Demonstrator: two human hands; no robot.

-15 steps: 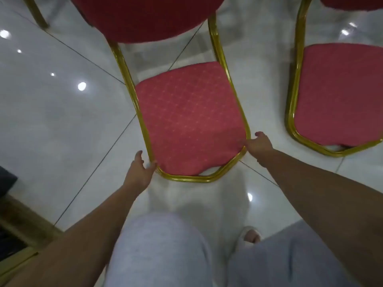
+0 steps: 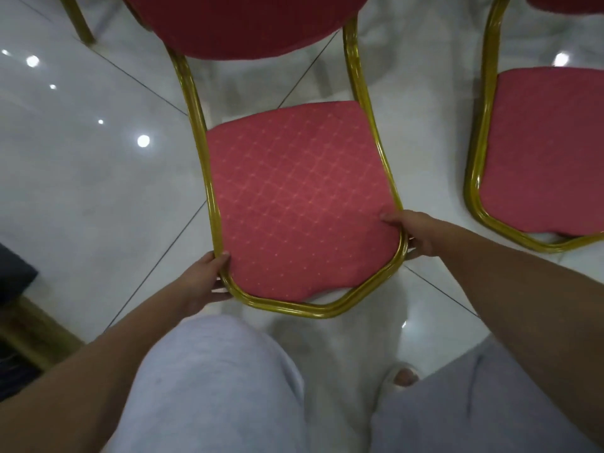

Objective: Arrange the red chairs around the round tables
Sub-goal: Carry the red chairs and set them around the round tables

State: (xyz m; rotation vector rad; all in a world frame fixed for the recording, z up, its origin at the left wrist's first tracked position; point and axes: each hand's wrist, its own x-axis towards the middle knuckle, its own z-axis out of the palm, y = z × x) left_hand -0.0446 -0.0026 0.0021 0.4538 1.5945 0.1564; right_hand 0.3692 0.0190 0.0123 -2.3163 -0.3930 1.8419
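Observation:
A red chair (image 2: 300, 201) with a gold metal frame stands right in front of me, its patterned seat facing up and its red backrest at the top of the view. My left hand (image 2: 204, 281) is closed around the seat's front left corner, thumb on the cushion. My right hand (image 2: 415, 233) grips the front right corner, thumb pressed on the red cushion. No round table is in view.
A second red chair (image 2: 549, 158) with the same gold frame stands close on the right. A gold chair leg (image 2: 76, 18) shows at the top left. The floor is glossy white tile (image 2: 81, 178). Dark furniture with a gold frame (image 2: 19, 322) sits at the left edge. My knees fill the bottom.
Both hands have closed onto the seat's front corners, thumbs now over the cushion. The chair appears closer and larger in the view.

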